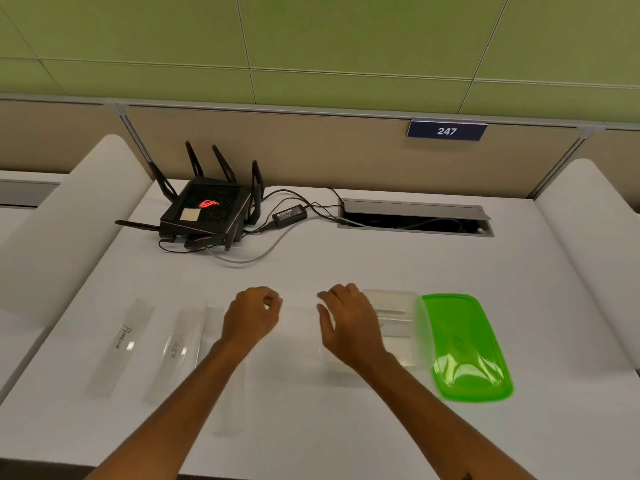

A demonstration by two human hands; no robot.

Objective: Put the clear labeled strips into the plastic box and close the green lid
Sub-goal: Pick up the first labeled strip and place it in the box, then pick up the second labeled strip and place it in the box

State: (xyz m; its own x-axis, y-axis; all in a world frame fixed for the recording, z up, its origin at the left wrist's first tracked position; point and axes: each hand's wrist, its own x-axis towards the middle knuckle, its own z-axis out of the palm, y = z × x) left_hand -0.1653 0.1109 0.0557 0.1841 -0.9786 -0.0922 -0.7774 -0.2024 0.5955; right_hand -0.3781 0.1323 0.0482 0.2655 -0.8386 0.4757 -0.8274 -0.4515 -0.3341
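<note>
My left hand [252,317] is curled, its fingertips pinching one end of a faint clear strip [299,320]. That strip spans across to my right hand [349,323], which grips its other end between thumb and fingers. Just right of that hand stands the clear plastic box [410,344], lidless, with at least one labeled strip inside. The green lid [465,344] lies flat on the table against the box's right side. To the left lie a strip marked PENGUIN [121,344], a second labeled strip [178,351], and a third strip [232,393] partly under my left forearm.
A black router [207,211] with antennas, its power brick [289,214] and cables sit at the back left of the white table [346,265]. An open cable hatch [415,220] is at the back right. White dividers flank both sides.
</note>
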